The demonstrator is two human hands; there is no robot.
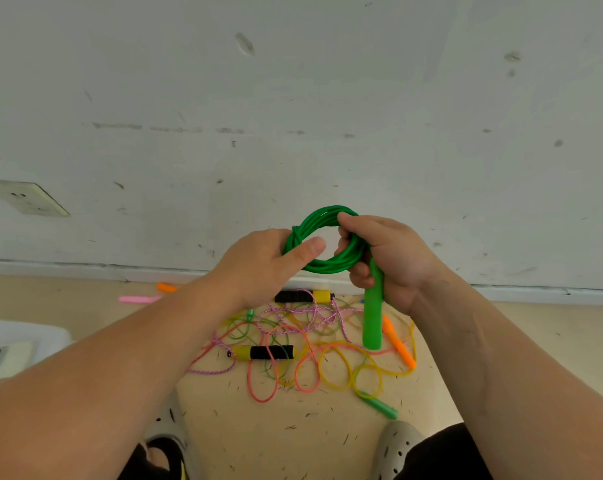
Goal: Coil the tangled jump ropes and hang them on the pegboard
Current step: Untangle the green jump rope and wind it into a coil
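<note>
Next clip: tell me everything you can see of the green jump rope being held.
The green jump rope is a glossy, plastic-looking cord wound into a compact round coil of several loops, held up in front of the wall. The left hand grips its left side, thumb laid across the loops; the right hand grips the right side together with one green handle, which points down. No second handle shows.

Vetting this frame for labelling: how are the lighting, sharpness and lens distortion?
Head view: soft, even light, no glare, only faint shadows. Head view: wide-angle distortion bends the baseboard and skews the wall socket. Head view: the green coil, left hand and right hand look fairly sharp; the rope tangle on the floor is slightly softer.
</note>
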